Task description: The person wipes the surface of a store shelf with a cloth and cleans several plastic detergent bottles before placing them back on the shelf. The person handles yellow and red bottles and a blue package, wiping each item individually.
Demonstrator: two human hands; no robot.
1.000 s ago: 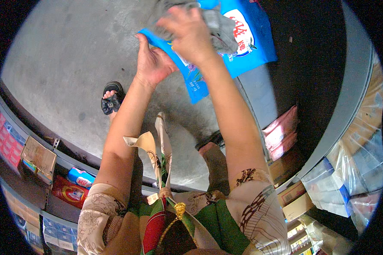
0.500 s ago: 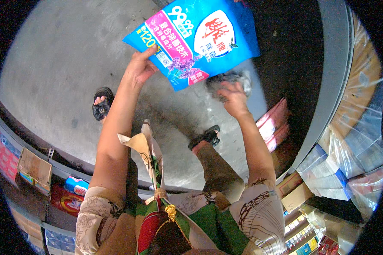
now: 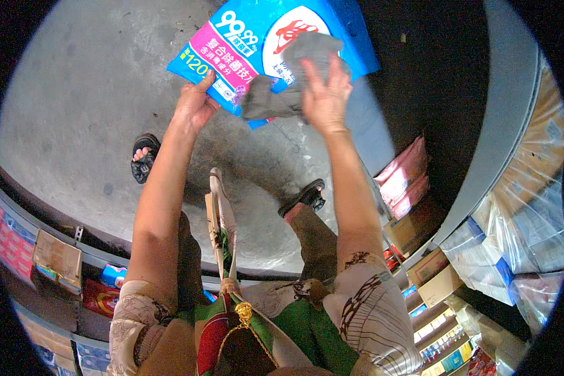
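A large blue bag of laundry powder [image 3: 351, 25] with a pink band and a white oval is held out in front of me. My left hand [image 3: 197, 103] grips its lower left corner, thumb on the printed face. Against the front of the bag my right hand [image 3: 327, 94] presses a grey cloth [image 3: 276, 100], fingers spread over it. The cloth covers part of the oval and hangs over the bag's lower edge. What lies beneath the right palm is hidden.
Grey concrete floor [image 3: 75, 113] lies below, with my sandalled feet on it. Shelves with boxes curve along the lower left, including an opened carton [image 3: 56, 260]. At right stand a pink package [image 3: 404, 175] and plastic-wrapped goods [image 3: 526, 219].
My right hand has brought the grey cloth up from beside the bag onto its front face. The bag has shifted slightly left and up, still in my left hand.
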